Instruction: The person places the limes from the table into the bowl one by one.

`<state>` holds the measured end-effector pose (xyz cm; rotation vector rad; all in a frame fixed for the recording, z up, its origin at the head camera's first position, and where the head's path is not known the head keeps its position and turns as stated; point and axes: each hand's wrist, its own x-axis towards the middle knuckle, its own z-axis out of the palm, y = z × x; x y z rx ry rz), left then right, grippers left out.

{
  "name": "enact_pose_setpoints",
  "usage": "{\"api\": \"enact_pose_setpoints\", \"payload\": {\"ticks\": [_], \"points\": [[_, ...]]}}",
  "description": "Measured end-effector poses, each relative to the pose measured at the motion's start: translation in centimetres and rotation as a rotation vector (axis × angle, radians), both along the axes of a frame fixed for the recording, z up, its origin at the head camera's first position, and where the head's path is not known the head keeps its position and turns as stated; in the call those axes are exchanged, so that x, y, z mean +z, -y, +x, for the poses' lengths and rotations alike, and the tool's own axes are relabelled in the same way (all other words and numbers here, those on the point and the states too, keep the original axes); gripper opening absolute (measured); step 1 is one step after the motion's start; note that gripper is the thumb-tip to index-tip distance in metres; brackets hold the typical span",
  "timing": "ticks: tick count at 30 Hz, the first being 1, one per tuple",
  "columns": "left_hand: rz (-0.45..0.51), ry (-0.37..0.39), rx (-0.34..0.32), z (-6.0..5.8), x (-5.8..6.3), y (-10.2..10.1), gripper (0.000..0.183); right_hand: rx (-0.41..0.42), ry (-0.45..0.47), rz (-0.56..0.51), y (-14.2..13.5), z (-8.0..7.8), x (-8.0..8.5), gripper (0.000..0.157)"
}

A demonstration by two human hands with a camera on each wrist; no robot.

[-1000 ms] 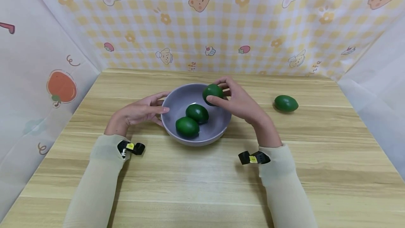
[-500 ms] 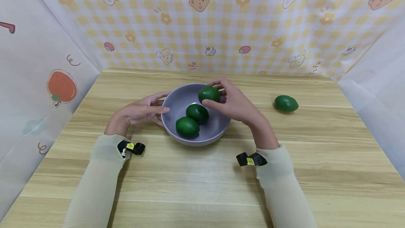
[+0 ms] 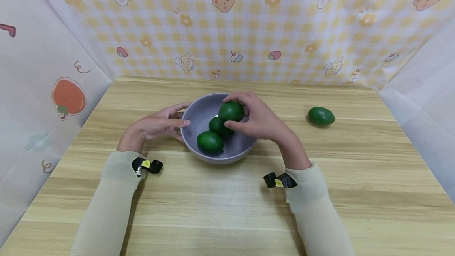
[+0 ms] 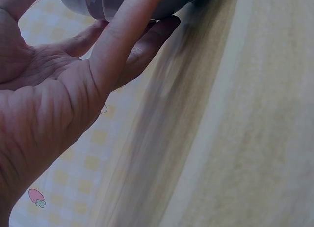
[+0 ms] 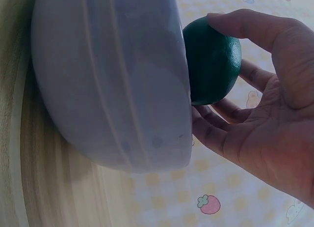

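A grey-purple bowl (image 3: 197, 114) stands in the middle of the table. My left hand (image 3: 160, 123) holds its left side, thumb over the rim and fingers along the outer wall; the left wrist view shows those fingers (image 4: 117, 45) against the bowl's underside. My right hand (image 3: 261, 117) grips a green lime (image 3: 231, 111) between thumb and fingers, over the bowl's right part. In the right wrist view that lime (image 5: 212, 62) shows partly above the rim. Inside the bowl lie two more limes, a front one (image 3: 210, 142) and one behind it (image 3: 218, 127), partly covered by the gripped lime and thumb.
Another lime (image 3: 321, 116) lies on the wooden table (image 3: 213, 208), to the right of my right hand. A yellow checked cloth (image 3: 249, 31) hangs behind the table's back edge. Pale printed sheets (image 3: 32, 90) stand at the sides.
My right hand has moved left and lower with the lime, from the bowl's right rim to over the inside of the bowl. The left hand and the bowl have stayed in place.
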<state>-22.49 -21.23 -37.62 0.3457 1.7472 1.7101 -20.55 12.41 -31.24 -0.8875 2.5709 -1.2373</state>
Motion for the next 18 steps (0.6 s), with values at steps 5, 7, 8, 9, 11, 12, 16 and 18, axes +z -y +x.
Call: {"api": "enact_pose_setpoints", "payload": {"ticks": [5,7,8,9,11,12,16,18], "points": [[0.007,0.008,0.004,-0.1,-0.14,0.1,0.078,0.014,-0.007,0.017,0.14,0.28,0.22,0.056],[0.008,0.01,0.004,-0.1,-0.11,0.12,0.079,0.02,-0.008,0.019,0.19,0.45,0.42,0.056],[0.008,0.011,0.004,-0.08,-0.09,0.12,0.079,0.022,-0.008,0.018,0.21,0.52,0.53,0.056],[0.008,0.012,0.005,-0.08,-0.07,0.12,0.079,0.025,-0.011,0.018,0.22,0.58,0.61,0.056],[0.008,0.013,0.004,-0.05,-0.02,0.11,0.08,0.029,-0.019,0.018,0.27,0.67,0.7,0.056],[0.007,0.013,0.004,-0.05,-0.01,0.1,0.08,0.031,-0.023,0.018,0.3,0.73,0.74,0.055],[0.008,0.01,-0.001,-0.03,0.03,0.06,0.079,0.044,-0.041,0.007,0.48,0.93,0.84,0.048],[0.009,0.01,-0.001,-0.03,0.03,0.06,0.078,0.043,-0.049,-0.002,0.55,0.98,0.87,0.041]]}}
